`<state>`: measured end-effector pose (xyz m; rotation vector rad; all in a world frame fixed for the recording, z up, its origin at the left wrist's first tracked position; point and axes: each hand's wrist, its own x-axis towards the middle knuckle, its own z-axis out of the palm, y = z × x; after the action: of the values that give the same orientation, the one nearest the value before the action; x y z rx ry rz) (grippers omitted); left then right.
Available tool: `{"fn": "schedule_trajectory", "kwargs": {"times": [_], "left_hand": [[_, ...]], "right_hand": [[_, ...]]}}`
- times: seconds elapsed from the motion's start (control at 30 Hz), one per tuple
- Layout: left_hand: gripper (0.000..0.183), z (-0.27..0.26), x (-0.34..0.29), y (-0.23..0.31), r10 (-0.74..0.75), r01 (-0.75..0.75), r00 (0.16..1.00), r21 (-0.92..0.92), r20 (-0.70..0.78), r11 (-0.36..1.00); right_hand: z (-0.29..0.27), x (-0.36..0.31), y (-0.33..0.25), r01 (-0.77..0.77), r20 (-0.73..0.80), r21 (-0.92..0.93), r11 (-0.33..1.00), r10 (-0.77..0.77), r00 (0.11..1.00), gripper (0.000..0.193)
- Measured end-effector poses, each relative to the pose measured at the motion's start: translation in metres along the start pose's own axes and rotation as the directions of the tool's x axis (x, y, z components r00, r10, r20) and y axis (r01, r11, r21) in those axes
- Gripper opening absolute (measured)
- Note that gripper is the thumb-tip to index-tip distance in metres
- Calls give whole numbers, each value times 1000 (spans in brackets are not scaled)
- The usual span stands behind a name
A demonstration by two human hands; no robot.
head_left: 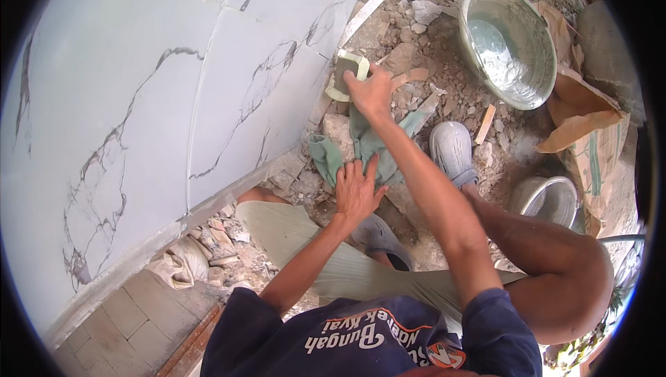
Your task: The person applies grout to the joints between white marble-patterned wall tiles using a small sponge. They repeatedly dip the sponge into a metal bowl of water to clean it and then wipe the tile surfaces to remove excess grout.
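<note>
The person is wearing a dark blue shirt (291, 318) with big white and orange writing, which is showing upside down. A paper sack (590, 142) on the right is showing a green mark. The right hand (372, 91) is pinching a small grey block (342, 67) with a pale yellow-green edge, its thumb sitting on the grey face. The block is sitting near the bottom of the white tile wall (260, 75). The left hand (357, 193) is spreading its fingers a little and touching a green cloth (326, 158) lying on the rubble (409, 51).
</note>
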<state>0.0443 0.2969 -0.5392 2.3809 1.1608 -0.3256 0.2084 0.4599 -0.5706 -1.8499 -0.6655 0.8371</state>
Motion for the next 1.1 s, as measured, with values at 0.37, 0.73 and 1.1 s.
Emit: {"fn": "schedule_trajectory", "kwargs": {"times": [0.37, 0.73, 1.1], "left_hand": [[52, 63, -3, -30, 153, -129, 969, 134, -193, 983], [41, 57, 0, -26, 95, -72, 986, 159, -140, 985], [51, 58, -3, -30, 117, -106, 974, 65, -193, 992]], "right_hand": [[70, -20, 3, 28, -149, -46, 999, -35, 988, 48], [43, -8, 5, -263, -1, 199, 944, 269, 963, 40], [53, -32, 5, -123, -125, 114, 986, 137, 983, 39]]}}
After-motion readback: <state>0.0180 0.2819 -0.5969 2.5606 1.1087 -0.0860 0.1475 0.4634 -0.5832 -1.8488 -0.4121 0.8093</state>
